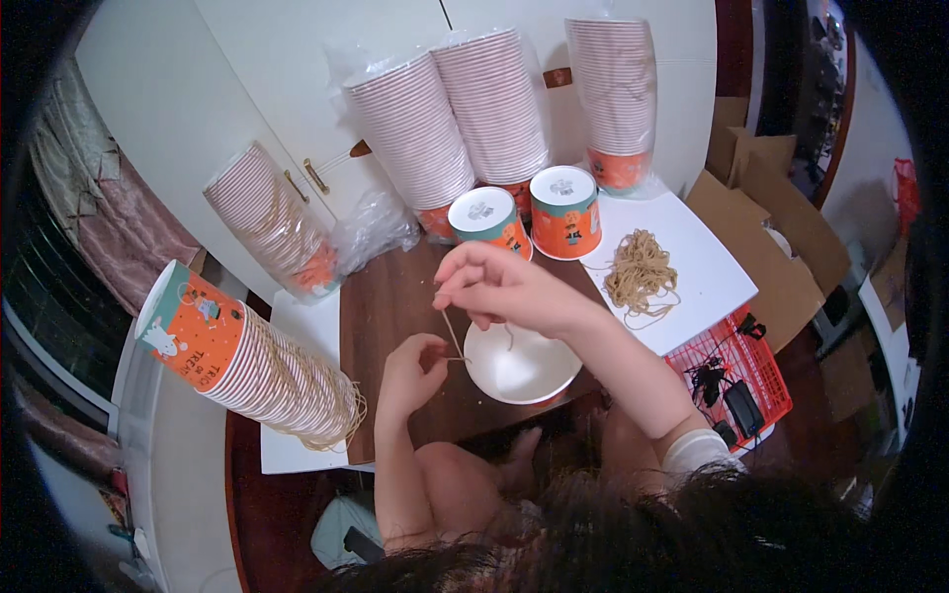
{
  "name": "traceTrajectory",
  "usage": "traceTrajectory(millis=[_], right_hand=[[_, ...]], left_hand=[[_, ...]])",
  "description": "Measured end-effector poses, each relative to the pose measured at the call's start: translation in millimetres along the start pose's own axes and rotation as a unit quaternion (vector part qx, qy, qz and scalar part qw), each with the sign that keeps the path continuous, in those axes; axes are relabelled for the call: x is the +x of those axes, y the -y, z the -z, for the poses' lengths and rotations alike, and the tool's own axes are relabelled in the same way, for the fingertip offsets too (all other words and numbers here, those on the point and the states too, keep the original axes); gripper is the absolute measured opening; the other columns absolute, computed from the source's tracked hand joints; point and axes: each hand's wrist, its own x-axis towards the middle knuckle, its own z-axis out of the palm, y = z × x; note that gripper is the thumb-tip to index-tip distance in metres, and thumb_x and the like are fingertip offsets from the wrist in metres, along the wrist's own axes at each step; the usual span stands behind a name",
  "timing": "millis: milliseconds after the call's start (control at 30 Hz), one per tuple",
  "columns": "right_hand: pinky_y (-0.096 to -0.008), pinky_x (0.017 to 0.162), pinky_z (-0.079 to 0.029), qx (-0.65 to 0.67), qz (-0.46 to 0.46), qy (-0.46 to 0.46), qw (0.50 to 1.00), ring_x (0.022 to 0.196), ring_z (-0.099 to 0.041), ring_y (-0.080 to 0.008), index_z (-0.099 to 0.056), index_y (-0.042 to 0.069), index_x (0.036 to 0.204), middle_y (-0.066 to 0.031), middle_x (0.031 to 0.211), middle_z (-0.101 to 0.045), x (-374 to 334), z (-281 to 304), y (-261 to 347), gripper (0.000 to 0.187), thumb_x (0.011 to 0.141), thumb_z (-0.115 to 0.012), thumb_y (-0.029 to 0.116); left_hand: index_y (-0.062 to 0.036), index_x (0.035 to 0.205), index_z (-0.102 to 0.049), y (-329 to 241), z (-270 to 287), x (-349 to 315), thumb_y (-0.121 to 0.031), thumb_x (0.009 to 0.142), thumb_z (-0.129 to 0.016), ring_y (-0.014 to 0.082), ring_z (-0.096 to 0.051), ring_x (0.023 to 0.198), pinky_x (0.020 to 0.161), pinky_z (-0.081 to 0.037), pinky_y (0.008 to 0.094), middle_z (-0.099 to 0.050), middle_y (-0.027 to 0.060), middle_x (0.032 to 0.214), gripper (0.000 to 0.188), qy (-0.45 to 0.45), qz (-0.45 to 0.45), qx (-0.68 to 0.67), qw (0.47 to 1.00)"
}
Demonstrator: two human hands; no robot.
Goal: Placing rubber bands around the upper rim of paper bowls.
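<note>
At the frame's centre, the right hand (509,289) pinches a cord (454,336) at the tub's (524,368) left rim. The left hand (411,378), lower left, has fingertips nearly together; whether they grip I cannot tell.

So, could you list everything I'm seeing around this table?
Tub stacks: five, orange with white rims, four behind, one left.
Upturned tubs: two, orange and green, back centre.
Open tub: one, white inside, front centre.
String: one strand, tan, by the open tub.
String heap: one, tan, right.
Crumpled plastic: one bundle, clear, back left.
Tabletop: one, brown and white, centre.
Crate: one, red, lower right.
Cables: several, black, at the crate.
Adapter: one, black, at the crate.
Cardboard boxes: several, brown, right.
Cupboard: one, white, behind.
Curtain: one, pinkish-grey, left.
Legs: two, bare, below.
Left hand: one, bare, beside string.
Right hand: one, bare, pinching string.
</note>
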Motion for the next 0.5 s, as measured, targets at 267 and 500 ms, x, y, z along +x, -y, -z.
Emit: traceTrajectory(millis=[267,500], right_hand=[[-0.0185,0.054,-0.043,0.139,0.006,-0.012,0.990,0.057,-0.051,-0.0091,-0.046,0.000,0.113,-0.0134,0.103,-0.057,-22,20,37,0.032,0.082,-0.047,0.007],[-0.0153,0.051,-0.041,0.173,0.055,-0.036,0.983,0.060,-0.049,-0.0039,-0.050,-0.001,0.105,-0.0078,0.097,-0.057,-27,34,35,0.025,0.082,-0.047,0.006]], left_hand=[[-0.0079,0.088,-0.058,-62,-37,-22,-0.023,0.069,-0.062,0.0193,-0.054,0.086,0.065,-0.048,0.0302,-0.056,0.0041,0.092,0.025,0.141,-0.204,0.232,0.941],[-0.0116,0.076,-0.064,-43,-20,-11,-0.007,0.068,-0.053,0.0211,-0.052,0.093,0.074,-0.047,0.0316,-0.055,0.0049,0.099,0.015,0.144,-0.135,0.306,0.931]])
